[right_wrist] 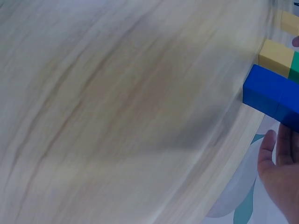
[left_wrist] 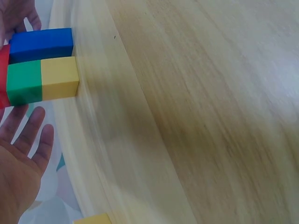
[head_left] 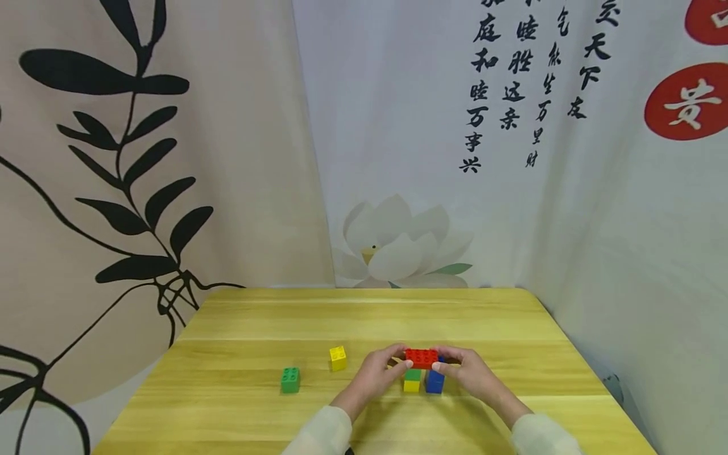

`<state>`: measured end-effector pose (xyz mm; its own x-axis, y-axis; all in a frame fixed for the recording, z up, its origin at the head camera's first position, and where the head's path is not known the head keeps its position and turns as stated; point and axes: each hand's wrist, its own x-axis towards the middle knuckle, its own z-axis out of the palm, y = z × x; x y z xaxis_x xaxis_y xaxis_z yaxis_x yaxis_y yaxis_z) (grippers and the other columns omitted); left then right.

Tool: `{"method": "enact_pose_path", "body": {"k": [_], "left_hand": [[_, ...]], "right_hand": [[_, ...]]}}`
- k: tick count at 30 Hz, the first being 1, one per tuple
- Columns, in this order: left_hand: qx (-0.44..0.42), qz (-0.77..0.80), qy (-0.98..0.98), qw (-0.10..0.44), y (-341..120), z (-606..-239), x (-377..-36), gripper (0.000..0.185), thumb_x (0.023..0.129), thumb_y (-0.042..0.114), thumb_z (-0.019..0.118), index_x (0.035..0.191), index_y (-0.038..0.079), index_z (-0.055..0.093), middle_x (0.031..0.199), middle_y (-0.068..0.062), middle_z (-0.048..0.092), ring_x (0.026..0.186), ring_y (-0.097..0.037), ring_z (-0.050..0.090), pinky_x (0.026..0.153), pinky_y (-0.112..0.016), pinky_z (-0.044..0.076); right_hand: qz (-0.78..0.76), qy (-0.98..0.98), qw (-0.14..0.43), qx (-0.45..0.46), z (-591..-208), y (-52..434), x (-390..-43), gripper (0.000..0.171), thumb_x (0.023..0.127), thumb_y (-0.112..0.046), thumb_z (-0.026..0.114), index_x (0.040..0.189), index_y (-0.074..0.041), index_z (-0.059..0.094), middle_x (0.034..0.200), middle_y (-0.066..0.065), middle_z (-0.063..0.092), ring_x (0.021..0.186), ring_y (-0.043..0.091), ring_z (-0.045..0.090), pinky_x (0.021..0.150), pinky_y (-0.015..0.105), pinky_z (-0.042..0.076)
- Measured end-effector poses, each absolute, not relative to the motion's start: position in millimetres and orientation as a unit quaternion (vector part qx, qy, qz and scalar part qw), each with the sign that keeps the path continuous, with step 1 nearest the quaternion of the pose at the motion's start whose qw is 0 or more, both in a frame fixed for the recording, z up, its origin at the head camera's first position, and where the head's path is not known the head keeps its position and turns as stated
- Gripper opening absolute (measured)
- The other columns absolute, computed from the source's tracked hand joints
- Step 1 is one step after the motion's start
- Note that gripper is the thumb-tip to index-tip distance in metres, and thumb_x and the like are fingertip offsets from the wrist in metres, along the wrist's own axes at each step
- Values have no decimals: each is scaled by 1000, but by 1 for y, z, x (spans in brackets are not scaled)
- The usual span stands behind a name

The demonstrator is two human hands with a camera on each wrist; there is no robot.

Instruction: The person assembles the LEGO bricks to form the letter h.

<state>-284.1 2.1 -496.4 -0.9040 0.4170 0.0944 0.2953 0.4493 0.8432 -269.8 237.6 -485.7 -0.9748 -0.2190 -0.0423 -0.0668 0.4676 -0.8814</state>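
Observation:
A red toy building block (head_left: 421, 359) with studs lies across the top of two short stacks. My left hand (head_left: 375, 371) pinches its left end and my right hand (head_left: 471, 374) its right end, thumbs at the near side. Below on the left, a green block (left_wrist: 24, 83) sits on a yellow block (left_wrist: 60, 78). Beside them stands a blue stack (right_wrist: 271, 95), with a seam showing in the right wrist view. A narrow gap parts the two stacks in the head view. In the left wrist view the red block meets the green one.
On the wooden table (head_left: 256, 322), a loose yellow block (head_left: 338, 358) and a loose green block (head_left: 290, 380) stand to the left of my hands. Behind the table hangs a printed curtain (head_left: 398, 126) with a plant, a lotus and characters.

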Motion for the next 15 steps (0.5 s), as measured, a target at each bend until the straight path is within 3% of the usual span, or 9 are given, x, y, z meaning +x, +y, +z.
{"method": "enact_pose_path", "body": {"k": [8, 15], "left_hand": [[195, 489, 848, 62, -17, -498, -277, 41, 98, 40, 58, 133, 20, 60, 122, -6, 69, 98, -16, 64, 83, -34, 56], [178, 501, 845, 64, -43, -499, -273, 47, 98, 43, 56, 137, 16, 57, 126, -7, 66, 106, -21, 62, 87, -41, 56]], "right_hand": [[-515, 848, 73, -100, -491, 221, -268, 55, 92, -36, 68, 135, -4, 58, 127, 15, 65, 114, 26, 61, 88, 38, 55], [-520, 844, 70, -116, -491, 193, -268, 52, 92, -35, 68, 133, -5, 59, 124, 13, 67, 112, 26, 61, 87, 40, 56]]}}
